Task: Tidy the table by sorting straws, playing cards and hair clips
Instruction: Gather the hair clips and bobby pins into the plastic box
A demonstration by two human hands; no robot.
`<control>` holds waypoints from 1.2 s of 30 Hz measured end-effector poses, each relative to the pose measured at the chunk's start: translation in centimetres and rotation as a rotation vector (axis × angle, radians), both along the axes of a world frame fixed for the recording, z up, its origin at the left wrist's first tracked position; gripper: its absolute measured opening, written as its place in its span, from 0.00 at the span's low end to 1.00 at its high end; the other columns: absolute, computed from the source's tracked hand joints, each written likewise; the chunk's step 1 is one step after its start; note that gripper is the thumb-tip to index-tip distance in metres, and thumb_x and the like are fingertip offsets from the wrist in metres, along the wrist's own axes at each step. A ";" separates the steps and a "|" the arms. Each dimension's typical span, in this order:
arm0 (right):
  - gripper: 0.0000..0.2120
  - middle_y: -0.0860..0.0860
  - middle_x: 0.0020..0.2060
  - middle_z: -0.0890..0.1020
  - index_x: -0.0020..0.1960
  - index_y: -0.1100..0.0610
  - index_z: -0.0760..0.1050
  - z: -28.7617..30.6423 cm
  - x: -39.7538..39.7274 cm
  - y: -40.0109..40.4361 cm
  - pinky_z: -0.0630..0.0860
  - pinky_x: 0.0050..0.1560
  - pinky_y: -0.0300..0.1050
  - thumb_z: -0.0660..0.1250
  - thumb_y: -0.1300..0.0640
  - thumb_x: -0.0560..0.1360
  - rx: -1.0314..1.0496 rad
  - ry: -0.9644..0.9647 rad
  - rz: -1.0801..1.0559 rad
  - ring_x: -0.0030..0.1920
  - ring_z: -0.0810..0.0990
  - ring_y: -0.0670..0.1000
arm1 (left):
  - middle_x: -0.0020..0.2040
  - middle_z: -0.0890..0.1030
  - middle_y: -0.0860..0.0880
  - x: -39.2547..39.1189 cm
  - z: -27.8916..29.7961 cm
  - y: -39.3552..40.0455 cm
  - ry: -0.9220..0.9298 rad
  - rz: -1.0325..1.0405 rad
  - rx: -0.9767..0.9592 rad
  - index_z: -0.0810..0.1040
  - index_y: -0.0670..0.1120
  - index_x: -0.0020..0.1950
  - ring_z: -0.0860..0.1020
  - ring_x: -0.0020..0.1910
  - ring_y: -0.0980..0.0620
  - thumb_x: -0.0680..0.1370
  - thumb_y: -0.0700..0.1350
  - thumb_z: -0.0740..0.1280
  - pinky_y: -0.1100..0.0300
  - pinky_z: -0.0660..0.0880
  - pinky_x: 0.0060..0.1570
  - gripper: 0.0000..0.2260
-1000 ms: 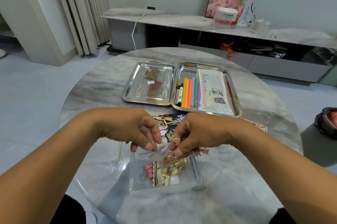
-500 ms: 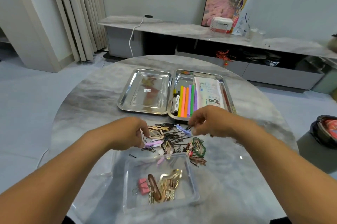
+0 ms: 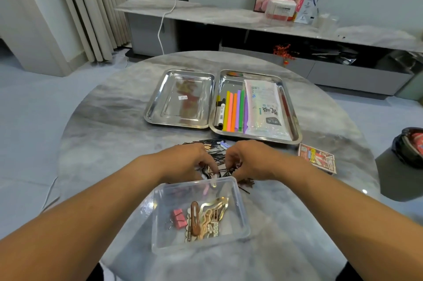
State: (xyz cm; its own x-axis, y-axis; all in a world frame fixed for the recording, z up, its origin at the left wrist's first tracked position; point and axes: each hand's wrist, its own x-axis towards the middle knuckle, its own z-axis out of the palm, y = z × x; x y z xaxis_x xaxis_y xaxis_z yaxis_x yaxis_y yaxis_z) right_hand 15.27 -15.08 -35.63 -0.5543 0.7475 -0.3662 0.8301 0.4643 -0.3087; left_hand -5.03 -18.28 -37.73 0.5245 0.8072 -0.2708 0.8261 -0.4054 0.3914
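A pile of loose hair clips and black bobby pins (image 3: 217, 153) lies on the table behind a clear plastic box (image 3: 244, 216). The box holds several gold and brown hair clips (image 3: 206, 219) and a pink binder clip (image 3: 179, 221). My left hand (image 3: 187, 161) reaches down into the pile and its fingertips pinch a pale clip right at the box's far rim. My right hand (image 3: 251, 161) is beside it with fingers curled round dark clips in the pile. Coloured straws (image 3: 233, 111) and a bag of straws (image 3: 265, 109) lie in the right steel tray (image 3: 295, 125). A playing card box (image 3: 317, 158) sits on the right.
An empty steel tray (image 3: 155, 106) stands left of the straw tray. A black marker (image 3: 220, 112) lies beside the straws. The round marble table (image 3: 109, 125) ends close to my body. A dark bin (image 3: 409, 145) stands off the table's right side.
Both hands left the box, went out to the clip pile, and now press down into it close together near the box's far rim. The brown clip lies in the box.
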 end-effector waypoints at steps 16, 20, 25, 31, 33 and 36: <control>0.09 0.54 0.38 0.84 0.50 0.62 0.79 9.2 -0.6 -3.4 0.73 0.32 0.34 0.75 0.63 0.72 -0.543 0.536 -0.020 0.35 0.80 0.46 | 0.50 0.80 0.54 0.0 -0.9 0.3 -0.131 0.101 -0.028 0.77 0.54 0.52 0.78 0.49 0.53 0.73 0.50 0.71 0.55 0.78 0.49 0.08; 0.06 0.52 0.41 0.85 0.50 0.54 0.82 7.7 -3.9 -7.1 0.76 0.34 0.36 0.75 0.56 0.73 -0.403 0.180 0.196 0.37 0.82 0.48 | 0.46 0.81 0.54 0.0 -0.7 0.2 -0.149 0.077 -0.029 0.77 0.52 0.48 0.80 0.49 0.50 0.72 0.43 0.68 0.51 0.78 0.49 0.07; 0.08 0.51 0.56 0.77 0.53 0.51 0.81 6.7 -4.5 -8.6 0.63 0.37 0.42 0.69 0.60 0.76 0.364 -0.197 0.437 0.53 0.74 0.52 | 0.45 0.80 0.53 -0.1 -0.4 -0.1 -0.132 0.050 0.029 0.73 0.57 0.43 0.77 0.43 0.50 0.73 0.41 0.68 0.52 0.76 0.44 0.10; 0.10 0.56 0.70 0.63 0.55 0.49 0.81 3.8 -3.9 -8.9 0.54 0.71 0.62 0.69 0.55 0.74 0.519 -0.352 0.498 0.71 0.58 0.61 | 0.42 0.77 0.54 -0.5 -1.4 0.5 -0.080 0.071 0.038 0.71 0.59 0.40 0.76 0.39 0.52 0.71 0.47 0.71 0.55 0.75 0.36 0.10; 0.11 0.57 0.74 0.59 0.58 0.48 0.81 2.5 -3.8 -8.6 0.43 0.74 0.67 0.69 0.53 0.75 0.513 -0.400 0.483 0.75 0.52 0.63 | 0.40 0.76 0.53 -0.5 -1.4 0.5 -0.075 0.070 0.052 0.72 0.55 0.40 0.75 0.37 0.52 0.73 0.46 0.71 0.59 0.72 0.33 0.08; 0.14 0.58 0.75 0.58 0.63 0.50 0.78 1.8 -4.0 -8.5 0.38 0.73 0.67 0.65 0.52 0.79 0.525 -0.472 0.451 0.76 0.51 0.63 | 0.40 0.75 0.52 -0.5 -1.4 0.4 -0.070 0.092 0.044 0.75 0.51 0.42 0.74 0.37 0.51 0.74 0.45 0.70 0.61 0.69 0.33 0.04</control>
State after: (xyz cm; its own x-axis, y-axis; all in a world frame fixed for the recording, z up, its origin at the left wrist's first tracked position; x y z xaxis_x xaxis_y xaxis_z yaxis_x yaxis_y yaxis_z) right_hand 11.26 -23.57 -33.88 -0.7170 0.6289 -0.3008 0.5181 0.7694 0.3738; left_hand -5.50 -17.89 -39.16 0.4639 0.8631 -0.1996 0.8319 -0.3470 0.4331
